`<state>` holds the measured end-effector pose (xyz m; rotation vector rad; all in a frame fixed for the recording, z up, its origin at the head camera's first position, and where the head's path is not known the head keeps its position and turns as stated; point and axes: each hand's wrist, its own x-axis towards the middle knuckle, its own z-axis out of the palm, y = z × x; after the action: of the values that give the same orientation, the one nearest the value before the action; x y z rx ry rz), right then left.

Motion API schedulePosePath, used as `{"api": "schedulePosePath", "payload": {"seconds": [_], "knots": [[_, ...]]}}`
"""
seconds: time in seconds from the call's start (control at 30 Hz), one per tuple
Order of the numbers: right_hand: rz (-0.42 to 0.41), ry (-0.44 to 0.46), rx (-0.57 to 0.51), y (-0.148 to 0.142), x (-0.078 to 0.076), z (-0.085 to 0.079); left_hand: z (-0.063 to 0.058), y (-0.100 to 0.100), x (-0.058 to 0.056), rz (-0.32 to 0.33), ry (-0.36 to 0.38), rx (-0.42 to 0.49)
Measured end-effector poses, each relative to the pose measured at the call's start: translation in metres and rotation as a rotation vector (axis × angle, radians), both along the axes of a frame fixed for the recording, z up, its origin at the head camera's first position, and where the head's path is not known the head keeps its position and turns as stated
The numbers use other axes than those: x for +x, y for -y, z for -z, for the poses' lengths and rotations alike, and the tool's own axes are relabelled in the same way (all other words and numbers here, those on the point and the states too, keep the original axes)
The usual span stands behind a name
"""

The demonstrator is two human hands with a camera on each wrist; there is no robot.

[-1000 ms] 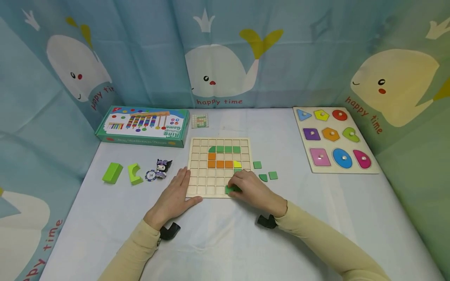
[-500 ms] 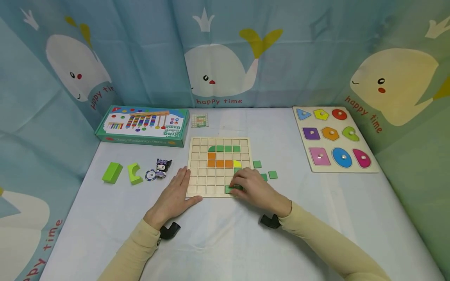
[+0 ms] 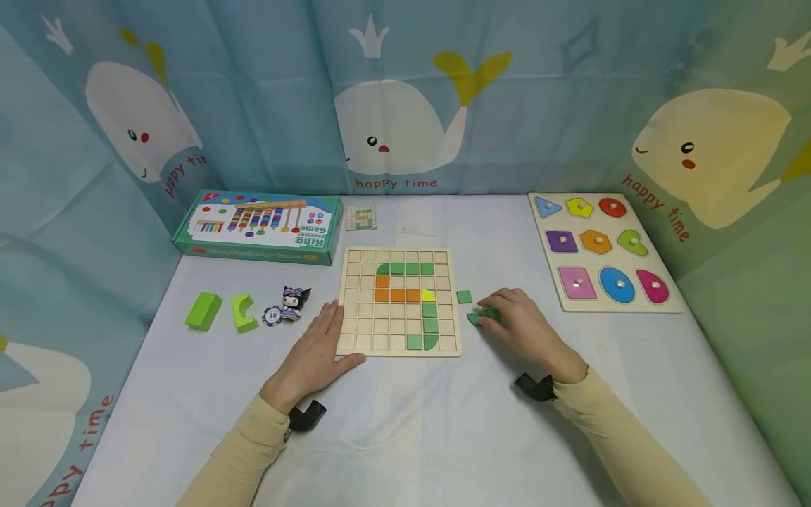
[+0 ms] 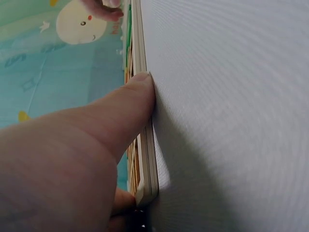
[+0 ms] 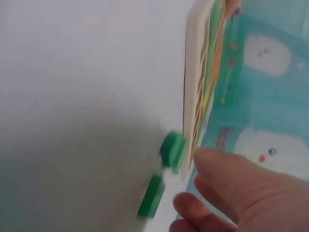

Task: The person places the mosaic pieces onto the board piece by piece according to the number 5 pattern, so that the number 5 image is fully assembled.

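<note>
My left hand point(image 3: 309, 358) lies along the left side of the wooden grid board point(image 3: 383, 327), fingers straight, thumb at its front edge. The left wrist view shows that thumb against the board's rim. On the grid are green, orange and yellow tiles. My right hand point(image 3: 529, 331) hovers just right of the board over a quarter-round green tile point(image 3: 472, 320) and a square green tile point(image 5: 151, 197). In the right wrist view its thumb and fingertips stand apart from both tiles. Another square green tile point(image 3: 464, 297) lies beside the board's right edge.
A pattern card point(image 3: 361, 218) lies behind the board. At back left is a ring game box point(image 3: 258, 227); before it are green blocks point(image 3: 203, 311), a round chip point(image 3: 272, 315) and a small figurine point(image 3: 294, 303). A knobbed shape puzzle point(image 3: 551, 282) lies right.
My right hand has left the board's lower right corner and moved right to the loose green tiles. A rounded green corner tile now shows in the grid there. My left hand stays put.
</note>
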<state>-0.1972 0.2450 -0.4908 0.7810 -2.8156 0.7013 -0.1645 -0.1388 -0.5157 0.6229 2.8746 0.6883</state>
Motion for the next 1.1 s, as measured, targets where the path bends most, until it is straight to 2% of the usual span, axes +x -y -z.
{"api": "schedulePosePath", "payload": {"seconds": [0.2,0.47,0.6,0.83,1.1], "knots": [[0.048,0.048,0.039,-0.014,0.001,0.001,0.001,0.0,0.0,0.0,-0.007,-0.002],[0.099,0.055,0.059,-0.015,0.002,0.006,0.0,-0.001,0.0,-0.006,0.0,-0.008],[0.098,0.047,0.07,-0.012,0.001,0.003,0.001,-0.001,-0.001,-0.004,0.003,-0.013],[0.054,0.046,0.008,0.008,-0.001,-0.005,0.002,-0.001,-0.001,0.008,-0.003,-0.016],[-0.086,0.065,-0.045,0.056,0.003,-0.001,0.0,-0.001,-0.001,0.005,0.002,-0.008]]}}
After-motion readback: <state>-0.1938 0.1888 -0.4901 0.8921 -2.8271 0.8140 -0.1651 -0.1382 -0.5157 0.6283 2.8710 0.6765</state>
